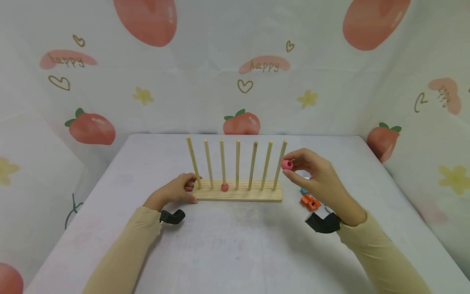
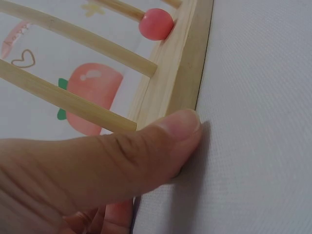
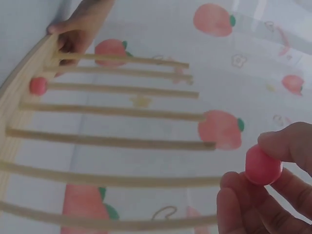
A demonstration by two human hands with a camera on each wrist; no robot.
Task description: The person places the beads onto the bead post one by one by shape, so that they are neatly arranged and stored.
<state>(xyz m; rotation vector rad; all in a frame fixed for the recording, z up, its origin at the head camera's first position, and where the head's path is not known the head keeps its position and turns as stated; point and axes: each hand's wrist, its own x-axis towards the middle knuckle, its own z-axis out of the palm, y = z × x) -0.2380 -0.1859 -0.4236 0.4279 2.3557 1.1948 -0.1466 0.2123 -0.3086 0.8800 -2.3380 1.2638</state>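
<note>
A wooden base [image 1: 238, 197] carries several upright pegs [image 1: 238, 163] in a row. One pink-red bead [image 1: 225, 187] sits at the foot of the third peg from the left. My left hand [image 1: 175, 190] grips the left end of the base; in the left wrist view the thumb [image 2: 161, 136] presses along its front edge. Between thumb and fingers my right hand [image 1: 318, 175] pinches another pink bead [image 1: 287, 164], its hole facing the camera. This bead is held in the air beside the upper part of the rightmost peg, and also shows in the right wrist view.
Orange pieces [image 1: 310, 202] and a blue piece [image 1: 304, 190] lie on the white-covered table [image 1: 235, 253] under my right hand, partly hidden by it. Black wrist devices [image 1: 323, 223] are on both forearms. A fruit-printed cloth [image 1: 205, 81] hangs behind the table.
</note>
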